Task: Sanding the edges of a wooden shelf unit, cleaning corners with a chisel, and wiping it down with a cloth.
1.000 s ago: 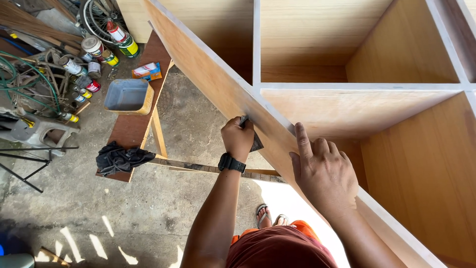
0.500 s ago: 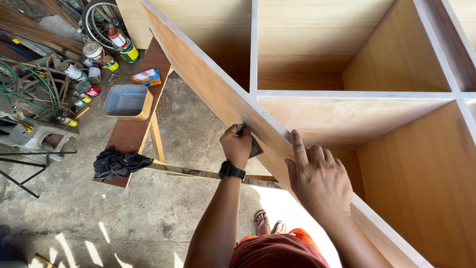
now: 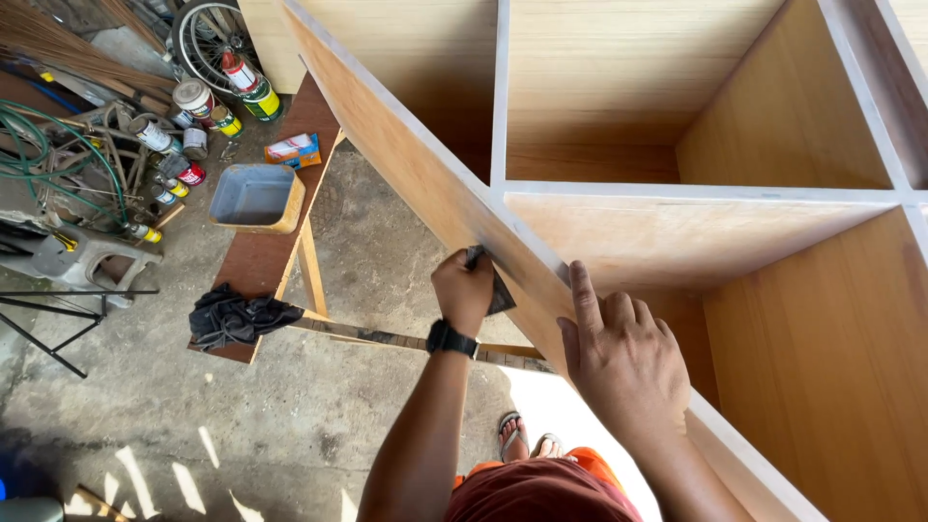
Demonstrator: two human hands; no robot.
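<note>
A large plywood cabinet [image 3: 619, 232] with white-edged dividers lies open-side up in front of me. My left hand [image 3: 466, 288], with a black watch on its wrist, is shut on a small dark sanding pad [image 3: 495, 286] and presses it against the cabinet's outer side panel [image 3: 406, 164] just under the rim. My right hand [image 3: 619, 360] lies flat on the white front edge of the same panel, index finger stretched out along it, holding nothing.
A brown wooden bench [image 3: 261, 253] to the left carries a grey tray [image 3: 255, 197], a small box [image 3: 294, 149] and a black rag [image 3: 232, 319]. Paint cans [image 3: 198, 101], a green hose [image 3: 58, 155] and a bicycle wheel [image 3: 205, 39] crowd the concrete floor beyond. My sandalled feet [image 3: 527, 445] are below.
My left hand with the pad has slid a little along the side panel. The right hand has shifted slightly on the edge, its index finger still extended.
</note>
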